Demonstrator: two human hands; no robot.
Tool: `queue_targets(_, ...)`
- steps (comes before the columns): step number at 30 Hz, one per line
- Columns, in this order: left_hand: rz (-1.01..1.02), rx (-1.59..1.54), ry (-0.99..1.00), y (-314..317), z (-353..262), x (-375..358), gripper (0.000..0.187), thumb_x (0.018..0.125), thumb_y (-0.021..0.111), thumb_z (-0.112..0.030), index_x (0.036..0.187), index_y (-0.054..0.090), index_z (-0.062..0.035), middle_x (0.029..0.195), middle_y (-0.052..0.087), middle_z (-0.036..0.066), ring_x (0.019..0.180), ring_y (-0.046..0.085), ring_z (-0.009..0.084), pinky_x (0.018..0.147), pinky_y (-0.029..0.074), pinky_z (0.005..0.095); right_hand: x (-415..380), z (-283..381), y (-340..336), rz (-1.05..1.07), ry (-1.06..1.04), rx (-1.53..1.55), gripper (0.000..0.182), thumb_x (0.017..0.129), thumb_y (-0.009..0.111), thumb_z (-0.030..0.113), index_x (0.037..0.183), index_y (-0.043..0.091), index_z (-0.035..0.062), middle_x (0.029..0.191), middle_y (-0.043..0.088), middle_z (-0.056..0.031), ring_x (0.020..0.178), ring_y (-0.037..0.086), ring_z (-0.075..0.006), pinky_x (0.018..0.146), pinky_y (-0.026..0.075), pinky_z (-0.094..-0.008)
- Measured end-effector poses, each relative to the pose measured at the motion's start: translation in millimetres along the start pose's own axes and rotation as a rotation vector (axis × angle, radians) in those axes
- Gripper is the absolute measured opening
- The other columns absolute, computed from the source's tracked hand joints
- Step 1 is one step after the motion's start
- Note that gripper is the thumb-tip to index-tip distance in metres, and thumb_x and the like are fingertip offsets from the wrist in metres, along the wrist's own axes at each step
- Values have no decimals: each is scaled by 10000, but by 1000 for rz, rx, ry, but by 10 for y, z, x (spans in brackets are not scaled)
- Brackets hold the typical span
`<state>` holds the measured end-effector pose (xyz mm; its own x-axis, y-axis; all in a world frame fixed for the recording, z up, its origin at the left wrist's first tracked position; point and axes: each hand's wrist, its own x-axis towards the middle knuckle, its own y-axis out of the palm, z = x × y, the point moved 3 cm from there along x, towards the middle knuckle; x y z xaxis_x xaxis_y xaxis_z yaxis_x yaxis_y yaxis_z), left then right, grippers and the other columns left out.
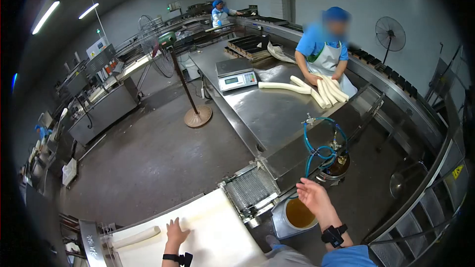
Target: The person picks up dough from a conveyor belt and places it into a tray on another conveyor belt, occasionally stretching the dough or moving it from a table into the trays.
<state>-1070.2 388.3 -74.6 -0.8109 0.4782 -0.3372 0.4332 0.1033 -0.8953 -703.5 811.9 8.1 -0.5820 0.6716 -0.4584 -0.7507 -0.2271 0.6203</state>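
Observation:
My left hand (175, 231) is held over the white conveyor belt (217, 232), fingers spread and nothing in them. To its left a pale dough roll (137, 236) lies lengthwise on the belt, apart from the hand. My right hand (313, 197) is raised above a bucket of amber liquid (299, 213), its fingers stretched out and holding nothing. A coiled blue hose (306, 143) hangs just beyond my right hand, at the edge of the steel table.
A steel table (247, 113) carries a digital scale (236, 75), stacked dark trays (247, 47) and several dough rolls (326, 91) gathered by a co-worker (324, 44). A metal mesh section (251, 190) adjoins the belt. A pedestal fan (190, 99) stands on the floor.

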Motion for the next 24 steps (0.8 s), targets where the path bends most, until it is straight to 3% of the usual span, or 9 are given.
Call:
queue_targets(1,-48,178,-58,26,159,-44,919,685,812,-347,1442,356,-97,1471,321,263,1358,285,478,1104,316,497,-18,-92,-3,5,6,-5,343,887,578,112,1216,541,21,1038,639,-136,873,612,-218,787,509,-348)
queue_targets(5,-86,226,-221,-96,562,-78,939,682,814,-328,1463,323,-153,1526,217,244,1390,233,458,1105,313,509,-93,-371,37,-10,104,-11,295,904,556,113,1183,554,20,1012,642,-120,888,608,-217,816,497,-350)
queue_targets(9,-153,87,-259,-285,795,-35,951,665,825,-301,1461,327,-153,1532,224,227,1409,202,443,1115,301,507,-191,-500,75,1,136,-25,258,907,550,113,1146,567,20,986,643,-122,883,605,-215,804,494,-348)
queue_targets(12,-85,159,-256,-238,955,10,871,677,796,-212,1434,369,-146,1481,323,213,1353,307,434,1060,367,499,-263,-556,40,-15,137,-13,242,905,552,110,1129,578,21,976,643,-127,875,606,-219,797,496,-348)
queue_targets(14,-209,228,17,-43,1211,151,747,706,734,-151,1388,429,-142,1379,435,189,1222,433,407,960,431,504,-299,-594,-14,-31,140,-5,233,903,554,108,1118,585,21,970,643,-129,868,607,-221,794,497,-348)
queue_targets(15,-298,307,40,-3,1183,137,579,735,674,-115,1295,530,-125,1213,517,181,1069,500,375,865,463,481,-312,-627,-46,-42,150,4,227,902,557,107,1108,592,21,966,643,-130,864,608,-223,793,498,-348)
queue_targets(18,-310,228,-137,-55,843,-28,436,741,653,-115,1176,628,-108,1117,537,186,1033,518,365,851,469,444,-341,-714,-131,-67,165,17,214,897,567,110,1088,606,23,962,648,-126,856,610,-221,786,501,-349)
queue_targets(19,-365,262,-86,-118,658,-151,301,727,647,-89,1027,679,-86,1051,531,188,1004,528,366,820,472,414,-342,-743,-174,-75,171,23,215,895,569,113,1088,607,26,965,650,-123,856,611,-218,782,503,-349)
queue_targets(24,-459,225,8,121,669,-316,232,671,714,-97,892,651,-70,1019,554,187,1005,527,360,800,470,422,-386,-758,-318,-91,184,22,222,895,573,125,1095,606,34,970,656,-112,847,612,-210,771,507,-346)
